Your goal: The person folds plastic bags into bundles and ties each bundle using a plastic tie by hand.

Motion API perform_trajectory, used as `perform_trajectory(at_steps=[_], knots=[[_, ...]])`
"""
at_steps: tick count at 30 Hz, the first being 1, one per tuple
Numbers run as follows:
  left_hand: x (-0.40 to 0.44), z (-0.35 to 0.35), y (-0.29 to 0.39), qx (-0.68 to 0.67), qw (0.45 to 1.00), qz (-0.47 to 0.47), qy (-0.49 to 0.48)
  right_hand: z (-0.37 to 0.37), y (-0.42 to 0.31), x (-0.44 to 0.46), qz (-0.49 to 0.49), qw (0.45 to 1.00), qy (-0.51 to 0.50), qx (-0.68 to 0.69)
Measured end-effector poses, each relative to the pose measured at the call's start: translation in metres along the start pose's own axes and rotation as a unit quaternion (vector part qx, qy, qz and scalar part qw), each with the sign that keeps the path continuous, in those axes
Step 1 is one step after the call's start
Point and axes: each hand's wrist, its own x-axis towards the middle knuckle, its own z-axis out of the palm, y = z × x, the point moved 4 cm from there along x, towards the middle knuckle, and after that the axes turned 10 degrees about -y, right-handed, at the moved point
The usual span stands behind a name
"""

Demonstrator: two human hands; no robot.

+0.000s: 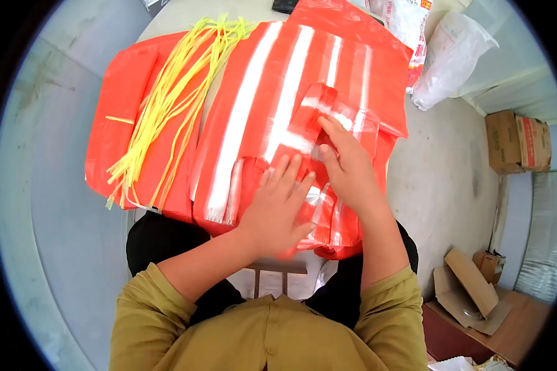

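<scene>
A stack of red plastic sheeting with white stripes (244, 117), which looks like plastic bags, lies in front of me, its near part folded and crumpled. My left hand (275, 207) rests on that near part with fingers spread and nothing in them. To its right, my right hand (348, 164) touches the folded plastic, index finger stretched and thumb apart; its other fingers are partly hidden. A bundle of thin yellow plastic strips (167, 102) lies left of the stack, on another folded red plastic piece (120, 117). One short yellow strip lies apart beside the bundle.
White plastic sacks (452, 55) stand beyond the stack at the right. Cardboard boxes (507, 142) sit by the right wall. An opened carton (464, 290) lies on a brown surface (507, 328) at lower right. My knees are under the stack's near edge.
</scene>
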Motion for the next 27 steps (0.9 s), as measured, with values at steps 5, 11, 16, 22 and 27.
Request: perform_trajectory(at_steps=[5,11,16,22,27], knots=[[0.002,0.001,0.005,0.031,0.998,-0.009,-0.048,0.02,-0.028,-0.01,-0.058,0.973,-0.002,-0.225],[0.004,0.005,0.004,0.032,0.998,-0.008,-0.046,-0.005,-0.029,-0.015,0.154,0.987,-0.046,0.013],[0.002,0.003,0.012,0.026,0.999,-0.029,-0.036,0.011,-0.01,-0.01,0.028,0.998,-0.054,0.033],[0.003,0.004,0.008,0.032,0.999,-0.014,0.012,0.018,-0.022,-0.001,0.078,0.99,-0.031,0.115],[0.007,0.017,0.011,0.077,0.987,0.14,0.011,0.033,-0.021,0.0,0.063,0.997,-0.021,0.039]])
